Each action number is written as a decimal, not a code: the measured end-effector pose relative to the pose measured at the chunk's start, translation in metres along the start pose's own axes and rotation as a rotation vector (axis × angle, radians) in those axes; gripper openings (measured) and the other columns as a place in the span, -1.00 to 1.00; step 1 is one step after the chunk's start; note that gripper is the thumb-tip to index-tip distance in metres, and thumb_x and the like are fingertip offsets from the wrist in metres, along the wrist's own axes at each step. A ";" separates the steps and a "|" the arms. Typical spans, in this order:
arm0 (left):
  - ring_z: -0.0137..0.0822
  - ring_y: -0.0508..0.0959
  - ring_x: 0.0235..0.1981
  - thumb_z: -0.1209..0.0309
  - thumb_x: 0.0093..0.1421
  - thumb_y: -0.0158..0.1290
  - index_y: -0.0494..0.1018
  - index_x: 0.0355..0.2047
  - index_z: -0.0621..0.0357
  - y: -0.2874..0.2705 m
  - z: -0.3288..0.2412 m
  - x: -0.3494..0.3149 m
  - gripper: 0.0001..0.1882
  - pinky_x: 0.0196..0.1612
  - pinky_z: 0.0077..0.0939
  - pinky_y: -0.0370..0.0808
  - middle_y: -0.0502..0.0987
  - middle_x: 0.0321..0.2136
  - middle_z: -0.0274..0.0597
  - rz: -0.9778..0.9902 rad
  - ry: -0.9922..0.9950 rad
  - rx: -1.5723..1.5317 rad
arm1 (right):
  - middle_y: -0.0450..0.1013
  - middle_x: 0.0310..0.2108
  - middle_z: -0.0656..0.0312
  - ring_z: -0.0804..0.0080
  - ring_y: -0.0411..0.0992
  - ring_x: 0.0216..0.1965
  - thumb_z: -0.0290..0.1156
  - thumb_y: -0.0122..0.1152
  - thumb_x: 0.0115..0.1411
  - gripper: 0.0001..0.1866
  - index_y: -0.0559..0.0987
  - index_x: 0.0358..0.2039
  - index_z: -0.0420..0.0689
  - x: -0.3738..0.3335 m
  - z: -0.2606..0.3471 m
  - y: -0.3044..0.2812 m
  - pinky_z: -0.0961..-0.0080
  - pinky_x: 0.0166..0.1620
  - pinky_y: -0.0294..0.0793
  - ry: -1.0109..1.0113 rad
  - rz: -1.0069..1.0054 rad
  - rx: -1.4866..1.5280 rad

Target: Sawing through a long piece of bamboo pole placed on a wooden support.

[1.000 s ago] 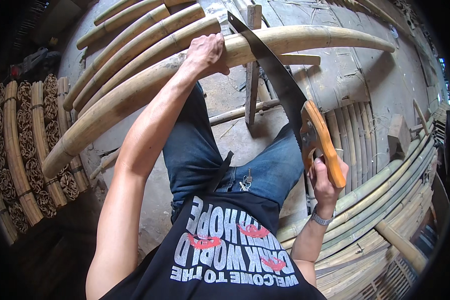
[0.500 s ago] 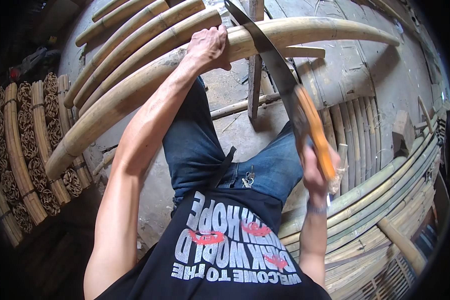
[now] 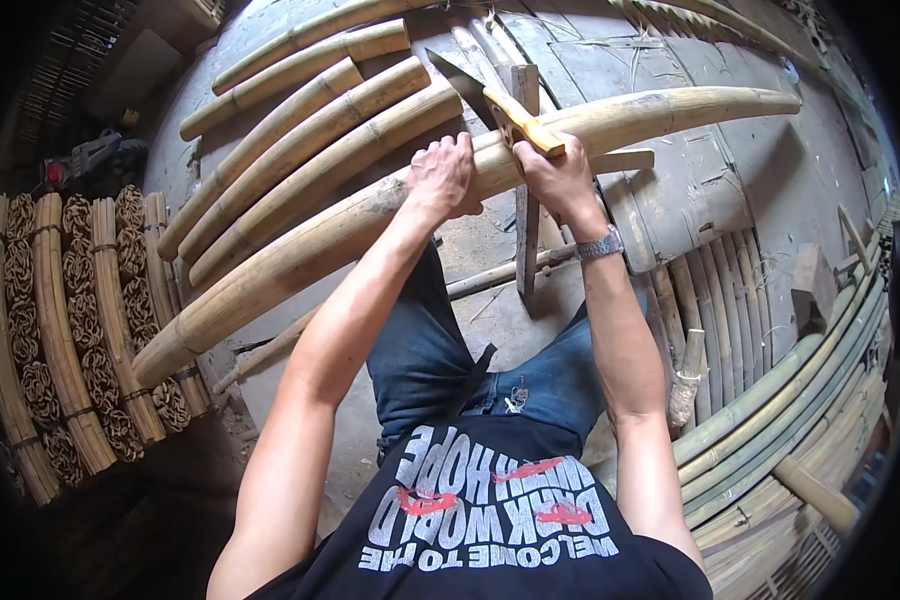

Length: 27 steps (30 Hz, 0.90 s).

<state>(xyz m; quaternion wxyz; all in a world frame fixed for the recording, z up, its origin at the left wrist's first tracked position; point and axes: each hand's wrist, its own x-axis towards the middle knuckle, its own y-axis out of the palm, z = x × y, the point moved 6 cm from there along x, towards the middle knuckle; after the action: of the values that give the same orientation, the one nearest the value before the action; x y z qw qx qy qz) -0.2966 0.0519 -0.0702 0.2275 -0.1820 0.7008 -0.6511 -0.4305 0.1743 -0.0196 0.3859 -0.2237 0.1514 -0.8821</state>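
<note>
A thick bamboo pole (image 3: 660, 112) lies crosswise ahead of me, running from lower left to upper right. My left hand (image 3: 442, 176) is closed over its top near the middle. Just right of it, my right hand (image 3: 558, 178) grips the yellow-orange handle of a handsaw (image 3: 520, 122). The dark blade points away to the upper left, crossing the pole close to my left hand. The handle lies low over the pole, and the cutting edge is hidden. An upright wooden post (image 3: 527, 225) stands under the pole near the saw.
Several cut bamboo lengths (image 3: 320, 150) lie side by side beyond the pole at left. Bundled bamboo strips (image 3: 65, 320) stand at far left. On the right are long green bamboo poles (image 3: 770, 400) and a wooden block (image 3: 812, 285). Flat slats (image 3: 715, 300) lie nearer the middle.
My right hand has pushed the saw forward and away, from near my right thigh up to the pole. My left hand keeps its hold on the pole. The whole view has shifted slightly.
</note>
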 end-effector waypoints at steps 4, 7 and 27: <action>0.00 0.64 -0.07 0.11 -0.34 0.60 0.35 0.02 0.20 -0.001 -0.010 -0.003 -0.05 -0.03 -0.12 0.62 0.59 -0.15 0.03 -0.026 -0.021 0.000 | 0.55 -0.62 0.13 0.29 0.47 -0.59 -0.11 0.33 0.22 -0.63 0.67 -0.40 -0.22 0.018 -0.001 0.006 0.32 -0.42 0.47 0.238 0.213 0.113; 0.00 0.59 -0.08 0.26 -0.27 0.48 0.32 0.06 0.23 -0.008 -0.029 -0.012 -0.13 0.02 -0.17 0.56 0.53 -0.14 0.03 -0.119 -0.037 0.039 | 0.40 -0.66 0.41 0.66 0.32 -0.73 -0.35 0.30 0.35 -0.81 0.59 -0.35 -0.18 0.068 0.024 0.000 0.58 -0.66 0.26 0.179 0.181 0.347; -0.08 0.66 0.02 -0.12 -0.35 0.49 0.59 0.10 0.15 0.005 0.026 0.035 -0.02 0.11 -0.22 0.60 0.66 0.01 0.06 0.584 0.087 -0.467 | 0.35 -0.58 0.45 0.72 0.26 -0.56 -0.52 0.33 0.15 -0.86 0.50 -0.45 -0.18 -0.106 0.100 -0.157 0.65 -0.45 0.27 0.110 -0.233 0.377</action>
<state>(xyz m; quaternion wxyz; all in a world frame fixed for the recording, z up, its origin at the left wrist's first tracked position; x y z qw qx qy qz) -0.3109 0.0111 -0.0792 0.3261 0.0064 0.8617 -0.3888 -0.4117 0.3473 0.1058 0.3075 -0.1152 -0.0223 -0.9443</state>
